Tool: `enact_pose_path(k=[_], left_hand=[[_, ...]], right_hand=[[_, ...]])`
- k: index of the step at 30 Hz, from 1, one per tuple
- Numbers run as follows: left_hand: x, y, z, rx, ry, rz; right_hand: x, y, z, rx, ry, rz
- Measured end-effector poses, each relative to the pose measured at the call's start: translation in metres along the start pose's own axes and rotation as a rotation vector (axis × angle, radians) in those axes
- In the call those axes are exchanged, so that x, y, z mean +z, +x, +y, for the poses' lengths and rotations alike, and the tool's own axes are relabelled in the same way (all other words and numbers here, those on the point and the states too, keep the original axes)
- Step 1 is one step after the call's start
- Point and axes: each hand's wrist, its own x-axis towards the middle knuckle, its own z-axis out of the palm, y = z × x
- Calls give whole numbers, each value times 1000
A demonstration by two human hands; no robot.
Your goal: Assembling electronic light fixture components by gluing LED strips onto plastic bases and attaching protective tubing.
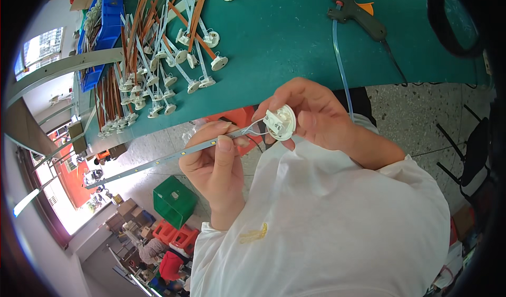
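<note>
Between the thumb and fingers of my left hand point(213, 165) is a narrow LED strip point(158, 161), its long end slanting out to the lower left. Thin white wires point(254, 128) run from the strip's near end to a round white cap point(281, 123). My right hand point(316, 115) grips that cap by its edge, with its inner side and small fittings facing up. Both hands are close together in front of my white shirt, off the near edge of the green table point(274, 49).
Many similar strips with white caps point(153, 75) lie heaped on the table's left. A blue bin point(109, 20) stands behind them. A glue gun point(358, 15) with a clear glue stick and cord lies at the right. Below are a green crate point(174, 201) and a black chair point(474, 154).
</note>
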Motion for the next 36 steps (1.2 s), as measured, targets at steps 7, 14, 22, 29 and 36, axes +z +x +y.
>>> enact_pose_path(k=[7, 14, 22, 29, 36], left_hand=[[-2, 1, 0, 35, 41, 41], [-3, -1, -2, 24, 80, 31], [-1, -6, -2, 3, 70, 67], [1, -4, -2, -17, 33, 82], [5, -5, -6, -22, 76, 68]], right_hand=[[21, 5, -12, -6, -197, 249], [13, 4, -1, -85, -255, 209], [12, -3, 5, -318, -851, 177], [21, 2, 10, -631, -951, 100], [18, -2, 10, -530, -856, 255]])
